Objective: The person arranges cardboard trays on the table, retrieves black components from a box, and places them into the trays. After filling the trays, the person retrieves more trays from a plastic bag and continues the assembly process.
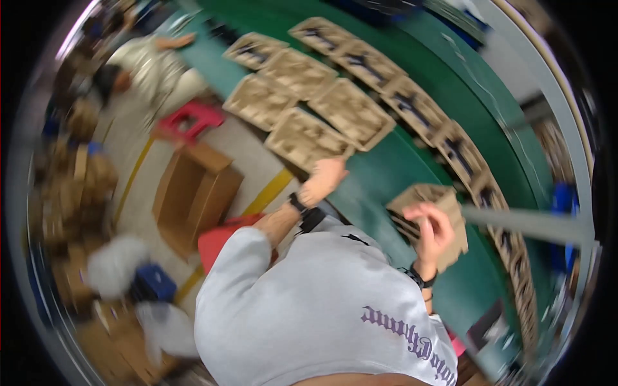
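My left hand (326, 175) reaches forward, elbow bent, fingers at the near corner of a tan tray (308, 140) by the left edge of the bench (370, 183); I can't tell whether they grip. Bare green surface separates it from my right hand (434, 233), half-open, fingers curled, over tan moulded packaging (458, 237).

Pale grey sweatshirt (293, 302) with ornate purple lettering (412, 342), black wristbands (297, 203), the left one perhaps boxy
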Available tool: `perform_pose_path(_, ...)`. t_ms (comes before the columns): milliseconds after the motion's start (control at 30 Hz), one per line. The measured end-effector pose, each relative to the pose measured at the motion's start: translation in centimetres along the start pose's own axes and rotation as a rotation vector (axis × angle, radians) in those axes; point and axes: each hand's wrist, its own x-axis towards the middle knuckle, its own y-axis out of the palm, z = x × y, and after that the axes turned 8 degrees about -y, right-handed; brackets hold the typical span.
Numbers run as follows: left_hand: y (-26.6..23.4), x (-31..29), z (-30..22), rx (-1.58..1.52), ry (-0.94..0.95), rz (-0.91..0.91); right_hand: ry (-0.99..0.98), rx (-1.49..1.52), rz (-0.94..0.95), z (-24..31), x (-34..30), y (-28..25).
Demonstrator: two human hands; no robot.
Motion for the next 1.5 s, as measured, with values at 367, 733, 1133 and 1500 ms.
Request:
perform_pose_path(367,-2.0,1.6,-17.8,-0.914,0.41,0.766,0.626,-1.296,0.551,1.9,-6.2,-13.4)
perform_pose_path(733,-4.0,5.2,-12.1,-1.086,0.367,0.638,0.385,-1.216,0.367,5.2,-9.3,-16.7)
perform_pose_path(1133,2.3,6.3,-20.5,-0.479,0.632,0.019,0.437,-1.212,0.246,5.4,-9.3,-14.3)
perform_pose_path(1500,-5.9,-2.8,-14.7,-1.187,0.186,0.993,0.382,-1.054,0.387,6.3,-7.3,-10.5)
